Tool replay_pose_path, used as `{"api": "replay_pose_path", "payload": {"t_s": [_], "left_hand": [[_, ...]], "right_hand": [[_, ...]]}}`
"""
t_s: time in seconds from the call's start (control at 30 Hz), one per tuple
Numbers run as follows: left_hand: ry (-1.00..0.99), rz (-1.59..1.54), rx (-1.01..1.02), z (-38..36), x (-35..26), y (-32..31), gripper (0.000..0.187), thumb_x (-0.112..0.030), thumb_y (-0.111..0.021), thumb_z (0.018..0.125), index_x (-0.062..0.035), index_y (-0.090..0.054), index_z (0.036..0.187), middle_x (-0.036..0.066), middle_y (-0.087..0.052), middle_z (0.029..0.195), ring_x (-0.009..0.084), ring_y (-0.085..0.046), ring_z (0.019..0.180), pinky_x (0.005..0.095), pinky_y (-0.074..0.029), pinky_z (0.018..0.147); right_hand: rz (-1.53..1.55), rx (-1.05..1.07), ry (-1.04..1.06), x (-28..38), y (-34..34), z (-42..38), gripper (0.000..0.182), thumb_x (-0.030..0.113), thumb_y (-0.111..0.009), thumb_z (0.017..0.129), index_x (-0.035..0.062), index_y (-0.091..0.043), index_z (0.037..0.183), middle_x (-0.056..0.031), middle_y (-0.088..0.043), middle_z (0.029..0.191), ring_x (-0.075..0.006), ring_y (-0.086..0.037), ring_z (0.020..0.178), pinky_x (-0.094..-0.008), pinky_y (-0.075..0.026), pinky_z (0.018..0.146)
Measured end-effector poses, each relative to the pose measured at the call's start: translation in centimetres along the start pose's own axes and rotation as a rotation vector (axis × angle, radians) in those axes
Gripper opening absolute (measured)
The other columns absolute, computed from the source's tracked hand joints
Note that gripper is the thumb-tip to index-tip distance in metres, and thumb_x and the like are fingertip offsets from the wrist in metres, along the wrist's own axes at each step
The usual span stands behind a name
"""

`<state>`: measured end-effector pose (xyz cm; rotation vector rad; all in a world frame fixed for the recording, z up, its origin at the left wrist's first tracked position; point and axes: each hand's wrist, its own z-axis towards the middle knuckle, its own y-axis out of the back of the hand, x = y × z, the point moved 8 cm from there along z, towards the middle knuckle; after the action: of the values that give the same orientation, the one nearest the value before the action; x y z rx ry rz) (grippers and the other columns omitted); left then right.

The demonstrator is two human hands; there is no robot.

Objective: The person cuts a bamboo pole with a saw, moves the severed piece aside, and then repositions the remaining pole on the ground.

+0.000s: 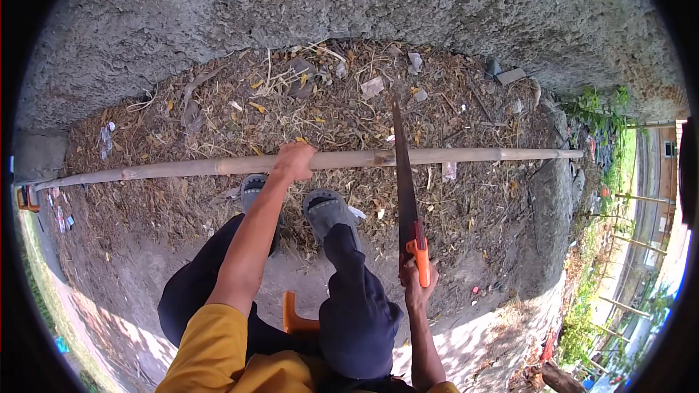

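A long bamboo pole (335,160) lies crosswise in front of me, stretching from the far left to the right. My left hand (294,161) is wrapped round it left of its middle. Lower on the right, my right hand (419,282) grips the orange handle of a handsaw (405,189). The saw's long dark blade points away from me and crosses the pole just right of a node. Whether the teeth touch the bamboo, I cannot tell.
A rough grey wall (328,0) runs along the far side. Dry leaves and litter (291,116) cover the ground. My sandalled feet (326,207) are close to the pole, and part of an orange seat (297,316) shows below. Green plants (597,105) grow at the right.
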<state>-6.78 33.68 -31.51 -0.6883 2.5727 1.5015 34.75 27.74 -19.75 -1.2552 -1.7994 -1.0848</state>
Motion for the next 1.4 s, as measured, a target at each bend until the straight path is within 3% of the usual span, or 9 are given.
{"api": "replay_pose_path", "payload": {"t_s": [0.23, 0.3, 0.83, 1.07, 1.13, 1.23, 1.3, 1.4], "left_hand": [[-0.009, -0.018, 0.01, 0.1, 0.1, -0.4, 0.051, -0.009, -0.069, 0.064, -0.0107, -0.072, 0.115, 0.018, -0.073, 0.107, 0.0358, -0.068, 0.107, 0.0476, -0.053, 0.096], [-0.009, -0.014, 0.017, 0.2, 0.1, -0.3, 0.052, -0.009, -0.069, 0.064, -0.011, -0.072, 0.115, 0.018, -0.073, 0.107, 0.0357, -0.068, 0.106, 0.0472, -0.053, 0.096], [-0.001, -0.014, 0.052, 0.0, -0.2, -0.1, 0.055, -0.01, -0.07, 0.064, -0.0118, -0.072, 0.119, 0.019, -0.072, 0.109, 0.0363, -0.067, 0.108, 0.0452, -0.052, 0.097], [-0.014, -0.011, 0.054, 0.1, -0.2, -0.3, 0.055, -0.01, -0.07, 0.064, -0.011, -0.071, 0.119, 0.02, -0.072, 0.11, 0.037, -0.067, 0.107, 0.0463, -0.052, 0.096], [-0.018, 0.004, 0.006, -0.1, -0.3, 0.1, 0.04, -0.013, -0.073, 0.066, -0.0086, -0.074, 0.106, 0.017, -0.073, 0.104, 0.0342, -0.069, 0.103, 0.0435, -0.054, 0.094], [-0.008, -0.013, 0.083, 0.0, -0.3, 0.0, 0.051, -0.01, -0.069, 0.064, -0.0111, -0.072, 0.114, 0.02, -0.072, 0.107, 0.0373, -0.068, 0.106, 0.0464, -0.053, 0.095], [-0.016, -0.011, 0.078, 0.3, -0.1, -0.3, 0.05, -0.01, -0.069, 0.064, -0.0114, -0.073, 0.114, 0.02, -0.072, 0.107, 0.0372, -0.068, 0.106, 0.0464, -0.053, 0.095], [-0.023, -0.015, 0.077, 0.4, 0.0, -0.4, 0.051, -0.011, -0.069, 0.063, -0.0113, -0.073, 0.114, 0.02, -0.072, 0.106, 0.0367, -0.068, 0.105, 0.0461, -0.053, 0.095]], "right_hand": [[-0.04, -0.015, 0.11, 0.2, 0.1, -0.2, 0.024, 0.026, -0.066, 0.09, 0.0028, -0.061, 0.086, -0.0009, -0.058, 0.061, -0.0076, -0.052, 0.049, -0.0226, -0.04, 0.047], [-0.014, -0.01, 0.061, -0.3, 0.3, -0.5, 0.031, 0.025, -0.064, 0.09, -0.0049, -0.066, 0.097, -0.0016, -0.061, 0.072, -0.0073, -0.055, 0.059, -0.0237, -0.045, 0.055], [0.031, 0.004, 0.028, -1.3, 0.6, -0.7, 0.034, 0.031, -0.066, 0.09, -0.003, -0.064, 0.088, -0.0016, -0.059, 0.065, -0.0073, -0.052, 0.056, -0.0236, -0.043, 0.053], [-0.01, -0.012, 0.065, -2.2, 0.9, -1.2, 0.028, 0.026, -0.065, 0.093, -0.001, -0.062, 0.087, 0.0003, -0.057, 0.063, -0.0065, -0.051, 0.054, -0.0231, -0.041, 0.051], [-0.03, 0.006, 0.089, -2.5, 0.8, -1.0, 0.025, 0.026, -0.065, 0.094, 0.0021, -0.06, 0.086, 0.0014, -0.056, 0.064, -0.0054, -0.049, 0.052, -0.0219, -0.038, 0.048], [-0.023, 0.018, 0.08, -2.3, 0.4, -0.6, 0.024, 0.022, -0.064, 0.095, 0.0019, -0.06, 0.083, 0.0009, -0.056, 0.063, -0.0059, -0.05, 0.052, -0.0221, -0.039, 0.048], [-0.041, -0.013, 0.044, -2.4, 0.6, -0.7, 0.021, 0.016, -0.062, 0.093, -0.0034, -0.066, 0.086, -0.0009, -0.059, 0.061, -0.0069, -0.054, 0.055, -0.0248, -0.043, 0.053], [-0.067, 0.013, 0.091, -2.6, 0.4, -1.0, 0.019, 0.014, -0.062, 0.093, -0.0034, -0.067, 0.087, -0.0007, -0.059, 0.061, -0.0068, -0.054, 0.055, -0.0247, -0.044, 0.053]]}}
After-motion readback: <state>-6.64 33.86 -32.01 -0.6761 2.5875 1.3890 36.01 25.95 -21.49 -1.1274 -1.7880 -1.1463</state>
